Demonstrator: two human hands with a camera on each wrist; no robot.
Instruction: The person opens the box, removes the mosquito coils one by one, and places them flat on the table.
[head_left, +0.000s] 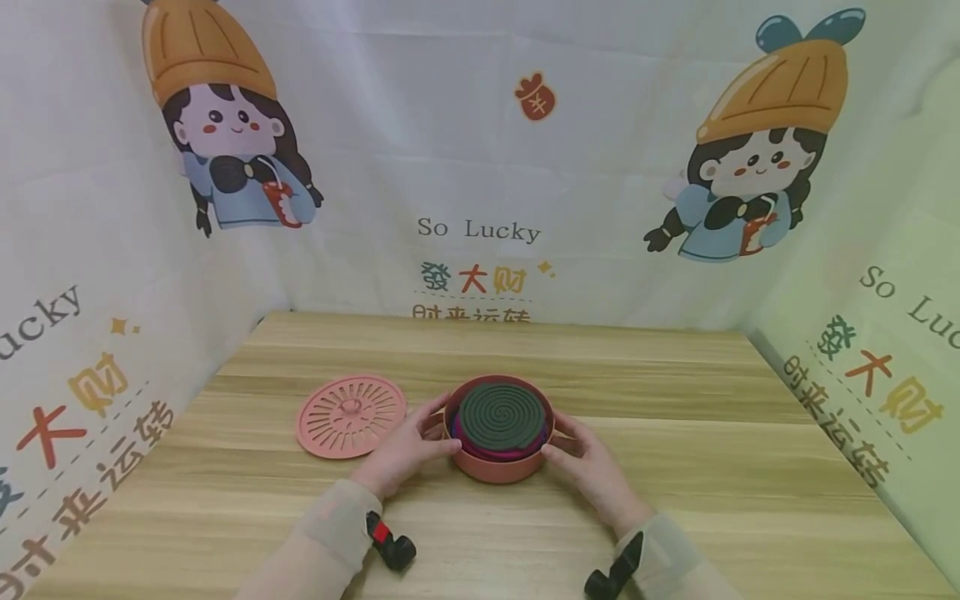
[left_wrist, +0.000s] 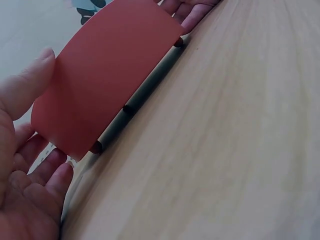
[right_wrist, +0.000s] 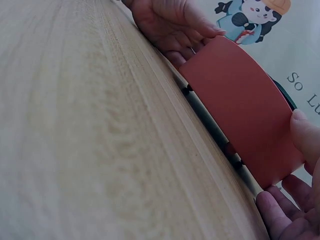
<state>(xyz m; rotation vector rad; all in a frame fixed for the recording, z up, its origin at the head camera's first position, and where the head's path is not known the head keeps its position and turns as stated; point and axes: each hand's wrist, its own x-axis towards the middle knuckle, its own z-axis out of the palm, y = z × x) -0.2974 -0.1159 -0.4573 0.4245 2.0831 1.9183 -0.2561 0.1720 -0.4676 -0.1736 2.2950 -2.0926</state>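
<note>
A round red mosquito coil box [head_left: 498,472] stands upright between my two hands in the head view. Inside lies a dark green spiral mosquito coil [head_left: 501,414], level with the rim, with a purple-magenta layer showing beneath it. My left hand [head_left: 405,450] grips the box's left side, thumb at the rim and fingers around the wall. On the opposite side my right hand [head_left: 592,467] holds it the same way. Both wrist views show the smooth red wall [left_wrist: 107,75] and small dark feet [left_wrist: 96,146] under it, close over the table.
A pink slotted lid [head_left: 349,417] with a small central knob lies flat on the wooden table [head_left: 675,383], just left of my left hand. Printed white cloth [head_left: 600,183] hangs behind the table and along both sides. Each wrist carries a black strapped camera [head_left: 393,546].
</note>
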